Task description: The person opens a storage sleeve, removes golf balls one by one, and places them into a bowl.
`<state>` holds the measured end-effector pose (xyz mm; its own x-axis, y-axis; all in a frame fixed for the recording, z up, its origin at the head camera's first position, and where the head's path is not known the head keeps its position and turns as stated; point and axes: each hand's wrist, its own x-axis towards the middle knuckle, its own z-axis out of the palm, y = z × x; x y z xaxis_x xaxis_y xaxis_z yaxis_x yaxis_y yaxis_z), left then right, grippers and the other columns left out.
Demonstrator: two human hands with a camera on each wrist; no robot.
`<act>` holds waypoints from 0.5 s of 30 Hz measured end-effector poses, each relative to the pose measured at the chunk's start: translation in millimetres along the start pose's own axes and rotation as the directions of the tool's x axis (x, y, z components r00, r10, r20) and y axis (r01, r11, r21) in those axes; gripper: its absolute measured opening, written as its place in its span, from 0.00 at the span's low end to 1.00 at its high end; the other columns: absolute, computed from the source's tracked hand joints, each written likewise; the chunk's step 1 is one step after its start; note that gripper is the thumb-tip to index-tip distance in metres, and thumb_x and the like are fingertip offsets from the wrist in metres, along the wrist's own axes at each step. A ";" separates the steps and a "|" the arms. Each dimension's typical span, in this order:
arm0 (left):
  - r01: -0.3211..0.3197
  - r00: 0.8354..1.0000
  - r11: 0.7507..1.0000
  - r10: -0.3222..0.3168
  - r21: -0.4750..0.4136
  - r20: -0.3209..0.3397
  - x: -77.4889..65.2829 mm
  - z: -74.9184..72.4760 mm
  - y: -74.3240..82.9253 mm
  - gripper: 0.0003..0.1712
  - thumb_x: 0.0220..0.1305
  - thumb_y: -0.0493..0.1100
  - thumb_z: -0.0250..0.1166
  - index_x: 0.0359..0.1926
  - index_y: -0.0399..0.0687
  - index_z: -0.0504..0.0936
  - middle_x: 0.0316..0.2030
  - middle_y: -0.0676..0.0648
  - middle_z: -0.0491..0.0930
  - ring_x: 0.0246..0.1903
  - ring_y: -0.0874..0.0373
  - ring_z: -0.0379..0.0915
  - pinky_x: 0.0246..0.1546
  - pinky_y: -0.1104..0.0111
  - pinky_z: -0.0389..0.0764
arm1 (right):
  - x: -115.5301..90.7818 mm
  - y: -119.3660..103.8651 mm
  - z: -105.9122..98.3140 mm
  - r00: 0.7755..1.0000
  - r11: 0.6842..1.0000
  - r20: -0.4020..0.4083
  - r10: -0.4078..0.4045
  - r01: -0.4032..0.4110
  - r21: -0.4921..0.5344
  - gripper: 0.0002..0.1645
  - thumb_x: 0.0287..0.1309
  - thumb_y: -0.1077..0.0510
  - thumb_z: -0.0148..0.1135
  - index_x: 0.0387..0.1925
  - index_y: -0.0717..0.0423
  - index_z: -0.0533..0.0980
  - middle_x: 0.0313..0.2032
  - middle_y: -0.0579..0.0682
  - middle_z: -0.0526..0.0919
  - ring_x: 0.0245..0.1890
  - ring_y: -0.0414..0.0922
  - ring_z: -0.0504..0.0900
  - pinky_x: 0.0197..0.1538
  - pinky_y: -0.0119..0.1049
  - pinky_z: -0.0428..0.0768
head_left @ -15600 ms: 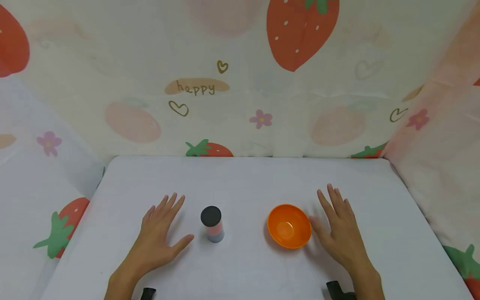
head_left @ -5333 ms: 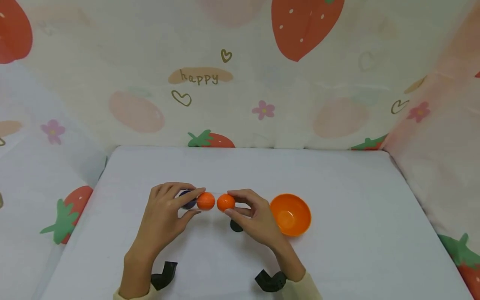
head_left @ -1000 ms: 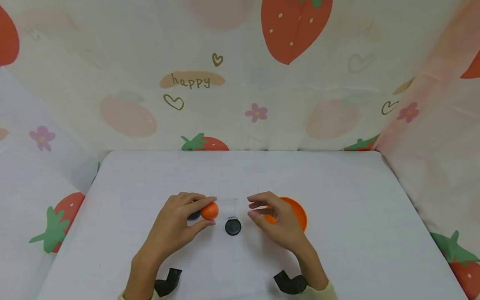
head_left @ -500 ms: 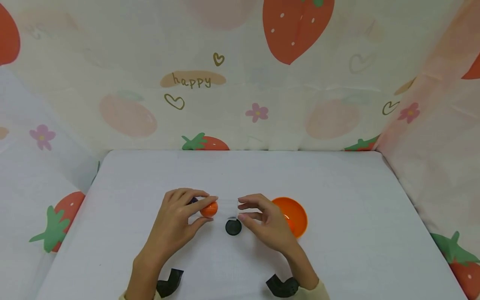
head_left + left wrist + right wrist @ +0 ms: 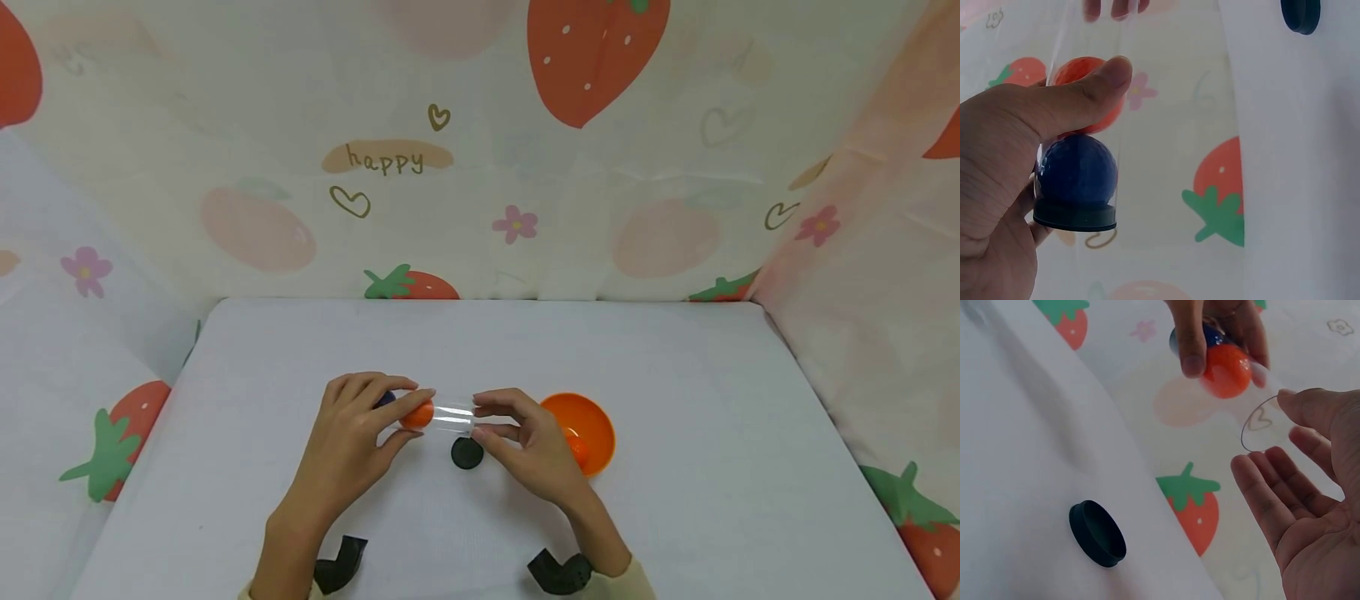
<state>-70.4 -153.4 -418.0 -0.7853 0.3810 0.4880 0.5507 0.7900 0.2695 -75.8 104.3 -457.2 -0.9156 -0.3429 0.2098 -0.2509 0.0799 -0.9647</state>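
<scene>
word "happy" (image 5: 386, 158) behind clear tube (image 5: 453, 414)

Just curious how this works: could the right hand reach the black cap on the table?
Probably yes: the black cap lies near the right hand with nothing visible between them, but that hand would likely need to release the clear tube first.

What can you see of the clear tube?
The clear tube is a see-through, plastic-looking cylinder with a dark end cap at left and an open right end. It is held roughly sideways above the table. Inside, a blue ball sits nearest the cap, an orange ball beside it. The left hand grips it; the right hand holds the open rim.
</scene>
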 end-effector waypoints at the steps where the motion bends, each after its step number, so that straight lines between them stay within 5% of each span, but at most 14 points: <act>1: -0.002 1.000 1.000 0.002 0.004 -0.003 0.0 -0.3 0.1 0.33 0.47 0.44 0.87 0.57 0.61 0.89 0.51 0.52 0.87 0.57 0.48 0.77 0.63 0.51 0.70 | 0.3 0.3 0.5 1.000 1.000 -0.001 0.003 -0.003 0.004 0.24 0.68 0.63 0.70 0.64 0.58 0.76 0.61 0.58 0.82 0.62 0.61 0.84 0.61 0.33 0.85; 15: 0.008 1.000 1.000 -0.008 -0.023 0.003 -0.5 0.3 -2.7 0.33 0.48 0.45 0.87 0.58 0.60 0.89 0.53 0.52 0.87 0.58 0.48 0.76 0.64 0.50 0.70 | 1.5 0.4 2.0 1.000 1.000 -0.001 0.018 -0.018 0.025 0.25 0.70 0.61 0.69 0.65 0.59 0.76 0.62 0.57 0.83 0.62 0.49 0.84 0.61 0.32 0.86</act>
<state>-71.6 -155.5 -419.2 -0.7904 0.3759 0.4838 0.5508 0.7816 0.2927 -76.7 102.0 -457.6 -0.9203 -0.3405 0.1924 -0.2265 0.0628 -0.9720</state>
